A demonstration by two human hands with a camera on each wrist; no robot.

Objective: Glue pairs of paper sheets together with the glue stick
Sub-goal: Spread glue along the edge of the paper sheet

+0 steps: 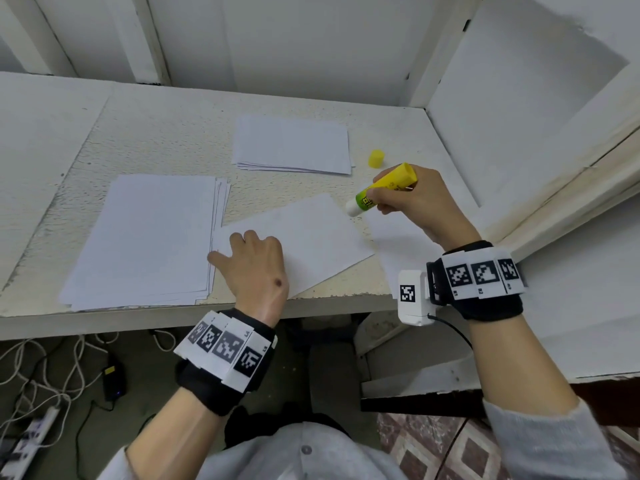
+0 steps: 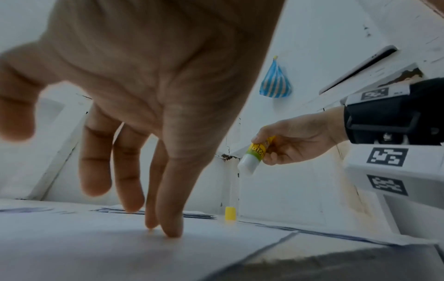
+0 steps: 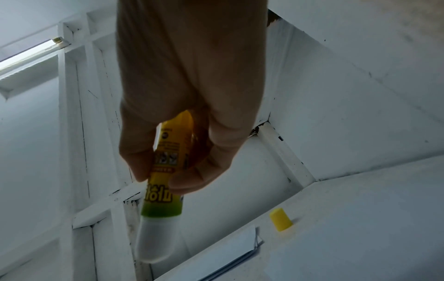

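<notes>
A single white sheet lies askew near the table's front edge. My left hand rests on its left part with straight fingertips pressing down on the paper. My right hand grips an uncapped yellow and green glue stick, tilted with its white tip hovering above the sheet's far right corner. The glue stick shows clear of the paper in the left wrist view, and the right wrist view shows fingers wrapped round the glue stick. Another sheet lies under my right wrist.
A thick paper stack sits at the left, a smaller stack at the back. The yellow cap stands upright beside that stack; the cap also shows on the table. White walls close the back and right. Cables lie on the floor.
</notes>
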